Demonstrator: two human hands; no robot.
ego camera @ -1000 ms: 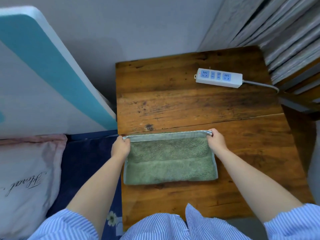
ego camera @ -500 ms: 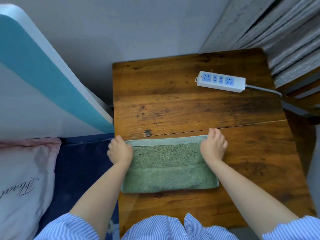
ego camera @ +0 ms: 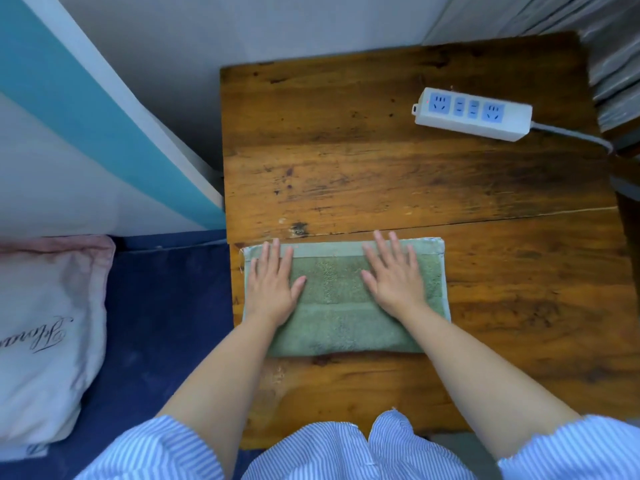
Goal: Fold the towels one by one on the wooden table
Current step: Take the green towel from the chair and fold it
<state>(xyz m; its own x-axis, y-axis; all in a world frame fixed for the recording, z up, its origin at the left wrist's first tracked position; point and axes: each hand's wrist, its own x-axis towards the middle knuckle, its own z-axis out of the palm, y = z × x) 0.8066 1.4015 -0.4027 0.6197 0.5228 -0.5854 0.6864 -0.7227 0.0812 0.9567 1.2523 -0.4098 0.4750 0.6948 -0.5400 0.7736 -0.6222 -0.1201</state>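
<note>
The green towel point(ego camera: 341, 299), folded near the tabletop point(ego camera: 381, 168)'s left front edge, lies under the flat, straight-fingered left hand point(ego camera: 272, 289) and right hand point(ego camera: 394, 282); soft and limp, it is probably best pinched at its corners.

Flat hands point(ego camera: 273, 289) on seemingly folded towel point(ego camera: 341, 317)

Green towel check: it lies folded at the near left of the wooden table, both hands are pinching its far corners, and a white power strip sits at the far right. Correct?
Not quite. In the head view the left hand and the right hand lie flat with straight fingers on the green towel, pressing it, not pinching its corners. The rest holds: the towel is folded at the near left of the wooden table, and the white power strip sits far right.
</note>
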